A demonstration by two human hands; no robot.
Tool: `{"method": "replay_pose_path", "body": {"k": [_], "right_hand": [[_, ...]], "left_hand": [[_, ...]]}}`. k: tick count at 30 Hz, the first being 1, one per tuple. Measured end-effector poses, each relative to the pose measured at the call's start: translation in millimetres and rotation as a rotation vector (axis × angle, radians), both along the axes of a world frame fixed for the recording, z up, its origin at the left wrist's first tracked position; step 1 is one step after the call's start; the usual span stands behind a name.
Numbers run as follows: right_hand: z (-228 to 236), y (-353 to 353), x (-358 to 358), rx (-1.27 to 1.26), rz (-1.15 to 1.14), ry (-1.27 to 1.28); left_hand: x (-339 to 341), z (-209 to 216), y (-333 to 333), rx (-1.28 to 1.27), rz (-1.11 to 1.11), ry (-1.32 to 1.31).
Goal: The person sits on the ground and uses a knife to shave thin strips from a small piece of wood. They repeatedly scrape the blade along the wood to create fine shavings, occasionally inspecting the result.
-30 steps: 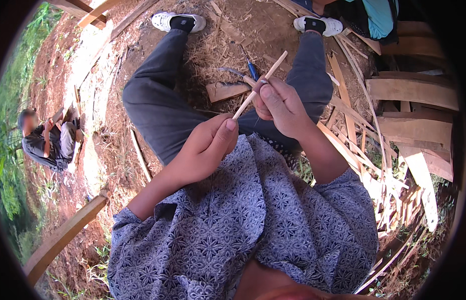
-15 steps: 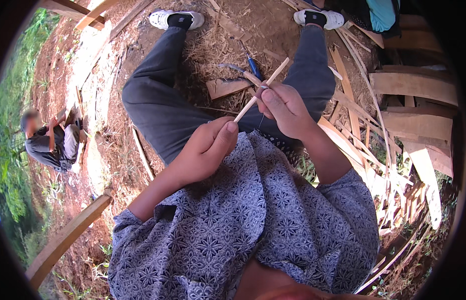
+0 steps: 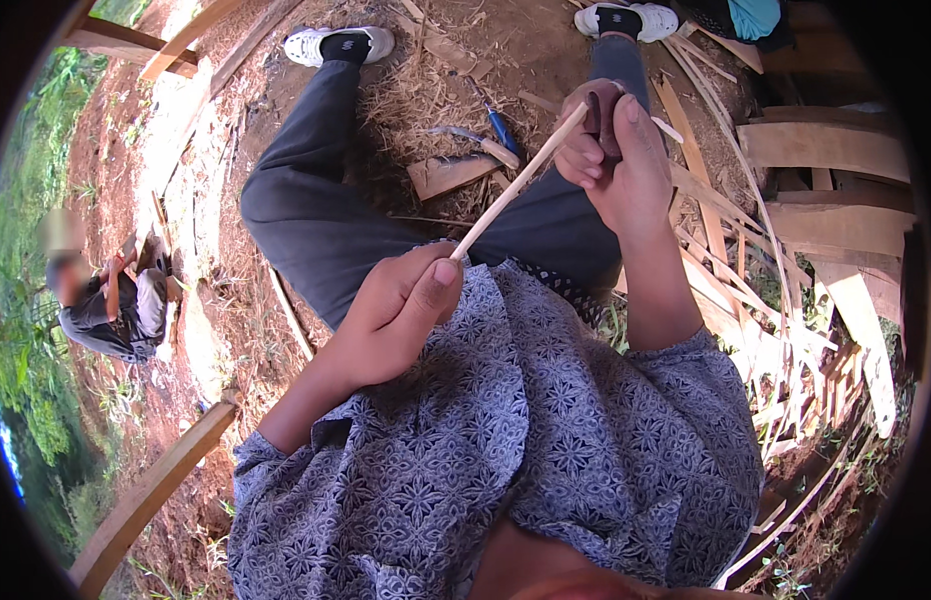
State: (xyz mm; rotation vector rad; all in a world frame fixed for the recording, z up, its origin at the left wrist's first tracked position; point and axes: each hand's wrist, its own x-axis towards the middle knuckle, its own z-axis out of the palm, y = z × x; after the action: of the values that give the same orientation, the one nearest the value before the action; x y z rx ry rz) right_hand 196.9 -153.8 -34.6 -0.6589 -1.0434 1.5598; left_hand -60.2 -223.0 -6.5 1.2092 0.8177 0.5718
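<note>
A slim, pale wooden stick point(image 3: 516, 192) slants up and to the right from my left hand point(image 3: 404, 308). That hand is closed around its lower end, the thumb lying along the top. My right hand point(image 3: 631, 165) is raised at the stick's far tip, its fingers curled about a dark reddish-brown piece point(image 3: 606, 118) that looks like leather. The tip reaches the fingers there; whether they grip it too I cannot tell. On the ground between my legs lie a blue-handled tool point(image 3: 502, 130) and a curved blade with a wooden handle point(image 3: 499, 152).
A flat wood offcut point(image 3: 451, 177) lies among shavings. Long split strips point(image 3: 756, 290) and stacked planks point(image 3: 836, 150) crowd my right side. A beam point(image 3: 156, 490) juts in at lower left. Another person point(image 3: 111, 300) sits farther off to the left.
My right hand has moved from the stick's middle outward and up to its far tip, turning so the brown piece shows. My left hand keeps its hold on the lower end.
</note>
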Motion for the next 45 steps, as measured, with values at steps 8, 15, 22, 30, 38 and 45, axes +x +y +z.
{"method": "replay_pose_path", "body": {"k": [8,15,22,30,38,45], "right_hand": [[11,2,-2,0.111,0.113,-0.164],[13,1,2,0.197,0.134,-0.402],[14,5,5,0.283,0.118,-0.468],[-16,-8,-12,0.105,0.08,-0.158],[-26,-8,-8,0.043,0.066,-0.111],[-32,-39,-32,0.208,0.119,-0.559]], "left_hand": [[-3,2,4,0.084,-0.018,0.119],[-6,5,3,0.115,0.002,0.14],[-2,8,7,0.221,0.026,0.196],[-1,5,8,0.232,0.047,0.251],[9,10,11,0.499,0.104,0.48],[19,-2,13,0.832,0.139,0.638]]}}
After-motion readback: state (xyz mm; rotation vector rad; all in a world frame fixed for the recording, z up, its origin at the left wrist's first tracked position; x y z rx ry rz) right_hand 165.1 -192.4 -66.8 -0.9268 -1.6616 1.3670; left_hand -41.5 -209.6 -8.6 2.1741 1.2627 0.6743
